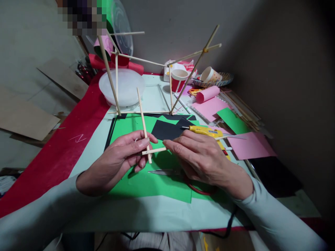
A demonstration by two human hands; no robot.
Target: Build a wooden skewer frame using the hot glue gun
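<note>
My left hand point(119, 158) pinches a long wooden stick point(142, 118) that stands tilted, its lower end near my fingers. My right hand point(201, 157) holds a shorter wooden stick point(154, 150) laid crosswise against the long one, so the two form a cross. Both hands hover over a green paper sheet point(146, 181). A yellow glue gun point(206, 131) lies just behind my right hand, nozzle pointing left over a black paper sheet point(164, 129). Scissors point(163, 172) with red handles lie under my right wrist.
A frame of wooden sticks point(170, 87) stands behind the green sheet. A white plastic bowl point(125, 87), a red paper cup point(178, 79), a pink paper roll point(208, 94), pink paper sheets point(248, 144) and a plate with a cup point(214, 77) sit further back. Cardboard point(23, 118) lies at left.
</note>
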